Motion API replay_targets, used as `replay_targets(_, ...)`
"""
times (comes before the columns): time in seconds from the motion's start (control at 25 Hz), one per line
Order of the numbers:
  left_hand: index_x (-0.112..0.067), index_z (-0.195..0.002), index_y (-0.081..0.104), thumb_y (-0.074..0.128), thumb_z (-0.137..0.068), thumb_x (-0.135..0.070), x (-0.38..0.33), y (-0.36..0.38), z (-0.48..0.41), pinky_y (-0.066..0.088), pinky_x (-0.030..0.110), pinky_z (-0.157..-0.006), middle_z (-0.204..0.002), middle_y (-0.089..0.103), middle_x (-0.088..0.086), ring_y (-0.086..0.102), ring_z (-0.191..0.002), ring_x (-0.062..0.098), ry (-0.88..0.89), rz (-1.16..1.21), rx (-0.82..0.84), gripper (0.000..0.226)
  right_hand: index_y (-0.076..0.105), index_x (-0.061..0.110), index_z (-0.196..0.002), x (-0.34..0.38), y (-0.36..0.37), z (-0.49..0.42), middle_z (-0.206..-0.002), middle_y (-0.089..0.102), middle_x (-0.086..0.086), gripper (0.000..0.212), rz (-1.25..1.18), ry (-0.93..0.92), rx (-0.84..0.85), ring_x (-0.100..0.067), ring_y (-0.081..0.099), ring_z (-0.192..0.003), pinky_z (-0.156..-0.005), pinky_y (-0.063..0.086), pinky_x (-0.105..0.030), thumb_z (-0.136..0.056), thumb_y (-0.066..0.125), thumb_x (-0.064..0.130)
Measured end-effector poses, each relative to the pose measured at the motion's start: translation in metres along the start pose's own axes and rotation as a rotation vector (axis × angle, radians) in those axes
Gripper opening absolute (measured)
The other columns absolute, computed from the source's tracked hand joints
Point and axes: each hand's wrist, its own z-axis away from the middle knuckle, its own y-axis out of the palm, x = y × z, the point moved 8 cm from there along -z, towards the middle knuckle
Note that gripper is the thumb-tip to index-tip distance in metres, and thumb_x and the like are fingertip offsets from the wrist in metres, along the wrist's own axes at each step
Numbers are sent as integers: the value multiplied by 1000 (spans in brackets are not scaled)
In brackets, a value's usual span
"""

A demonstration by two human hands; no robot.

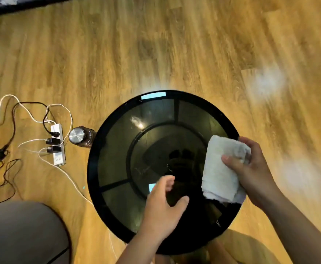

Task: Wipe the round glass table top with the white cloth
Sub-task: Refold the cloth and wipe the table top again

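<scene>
Right hand (255, 172) grips folded white cloth (222, 168), thumb pinching it against fingers, over right side of glass table top (117, 149). Left hand (163, 202) hovers, fingers loosely curled, empty. Judgement: flatten cloth, press evenly, sweep overlapping arcs rim inward.

A folded white cloth (222, 168) is gripped by the right hand (251, 168) at the right of the round glass table top (117, 149); the left hand (161, 206) is held open at lower centre.
</scene>
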Motion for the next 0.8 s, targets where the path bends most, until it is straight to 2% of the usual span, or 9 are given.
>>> replay_targets(0.08,-41,-145,24,69,-81,-50,23,-19,-8,26,41,-118,-157,24,-10,22,-146,17,71,-566,-91,79,24,30,-150,4,-3,-23,-147,41,-7,82,423,-124,18,-30,46,-130,-94,46,-43,-86,75,26)
replay_targets(0.12,-40,-149,12,67,-81,-55,33,-26,-13,17,46,-118,-162,10,-8,8,-150,25,61,-739,-111,89,18,26,-154,2,-3,-29,-151,36,-10,87,593,-173,-19,-32,40,-134,-98,42,-44,-87,74,26)
replay_targets(0.2,-40,-150,-1,68,-78,-60,44,-32,-24,10,52,-118,-164,-5,-5,-3,-151,33,77,-884,-121,101,18,22,-154,-2,-4,-26,-154,32,-11,86,679,-256,-144,-34,35,-138,-100,41,-43,-87,72,31)
replay_targets(0.28,-41,-149,-3,69,-76,-61,46,-29,-33,9,54,-116,-164,-6,-3,-3,-150,35,120,-918,-107,105,22,23,-153,-16,0,-12,-152,33,-11,85,643,-245,-225,-35,37,-136,-95,43,-41,-86,70,40)
replay_targets(0.36,-39,-150,1,70,-76,-59,45,-25,-40,11,55,-116,-165,-3,-1,-1,-150,35,139,-934,-92,103,20,26,-152,-32,7,-10,-151,34,-12,88,692,-168,-221,-36,39,-133,-94,45,-41,-84,71,47)
replay_targets(0.52,-34,-149,17,67,-83,-51,29,-25,-39,6,48,-116,-164,12,2,6,-151,31,213,-874,-160,84,16,29,-153,-27,15,-23,-148,40,-13,91,565,-95,-191,-37,46,-130,-98,46,-44,-83,75,33)
replay_targets(0.6,-33,-149,20,65,-85,-50,26,-33,-38,7,48,-117,-163,14,2,7,-151,30,194,-827,-196,79,21,32,-149,-15,15,-25,-146,46,-10,83,453,-127,-184,-34,52,-125,-95,48,-43,-81,68,28)
replay_targets(0.72,-32,-149,20,65,-84,-51,36,-60,-44,13,52,-119,-164,12,3,6,-151,32,92,-801,-238,81,22,45,-141,23,8,-34,-133,54,-3,75,319,-208,-250,-28,59,-105,-81,47,-33,-75,54,31)
replay_targets(0.8,-31,-150,21,66,-83,-54,42,-82,-50,14,55,-119,-164,12,4,6,-150,33,60,-800,-271,84,21,43,-144,49,7,-56,-133,54,-3,74,366,-272,-305,-31,60,-107,-82,45,-32,-79,52,28)
